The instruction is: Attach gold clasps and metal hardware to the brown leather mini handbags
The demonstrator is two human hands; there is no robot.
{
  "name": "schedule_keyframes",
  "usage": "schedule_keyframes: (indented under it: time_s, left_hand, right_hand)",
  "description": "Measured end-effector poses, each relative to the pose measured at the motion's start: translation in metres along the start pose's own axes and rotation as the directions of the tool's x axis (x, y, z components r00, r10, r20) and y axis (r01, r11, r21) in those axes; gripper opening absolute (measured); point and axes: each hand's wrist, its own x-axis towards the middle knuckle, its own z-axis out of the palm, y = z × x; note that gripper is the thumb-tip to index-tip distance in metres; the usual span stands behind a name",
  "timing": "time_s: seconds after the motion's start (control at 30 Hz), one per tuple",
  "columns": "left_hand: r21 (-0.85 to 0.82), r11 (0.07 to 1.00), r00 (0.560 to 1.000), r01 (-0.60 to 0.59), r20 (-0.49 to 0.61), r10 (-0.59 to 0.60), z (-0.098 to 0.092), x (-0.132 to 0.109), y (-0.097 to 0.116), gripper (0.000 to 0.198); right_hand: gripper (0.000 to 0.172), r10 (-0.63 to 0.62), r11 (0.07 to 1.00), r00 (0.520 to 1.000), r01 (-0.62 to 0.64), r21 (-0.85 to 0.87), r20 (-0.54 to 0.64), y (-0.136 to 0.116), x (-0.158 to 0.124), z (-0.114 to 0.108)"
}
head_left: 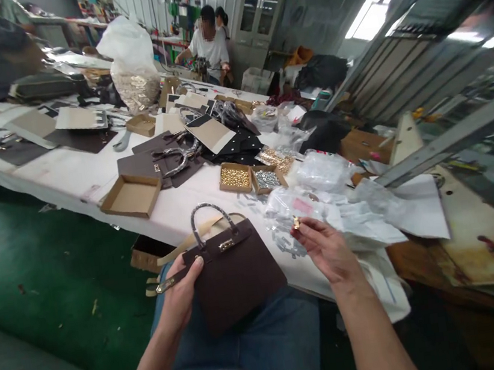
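A dark brown handbag [240, 274] rests tilted on my lap against the table edge. Its arched handle [194, 222] is wrapped in clear plastic, and a gold metal fitting [226, 245] sits near its top edge. My left hand [183, 287] is closed on the bag's upper left side, thumb on top, where a strap with metal [169, 282] sticks out. To the right of the bag, my right hand [328, 247] pinches a small gold metal clasp piece [296, 223] between thumb and fingertips, apart from the bag.
Small boxes of gold studs [234, 177] and silver studs [267, 179] stand beyond the bag. An empty cardboard tray [131, 196] lies left of them. Plastic bags [324, 170] crowd the right side, near a metal post [454, 133]. Another person [212, 47] sits across the table.
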Motion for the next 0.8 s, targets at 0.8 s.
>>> schedule_keyframes:
  time_s: [0.8]
  left_hand:
    - [0.135,0.991,1.0,-0.009,0.014,0.007,-0.012,-0.001,0.012,0.035]
  right_hand:
    - [0.028,-0.249,0.666,0.952,0.301,-0.683,0.177,0.048,-0.027,0.1]
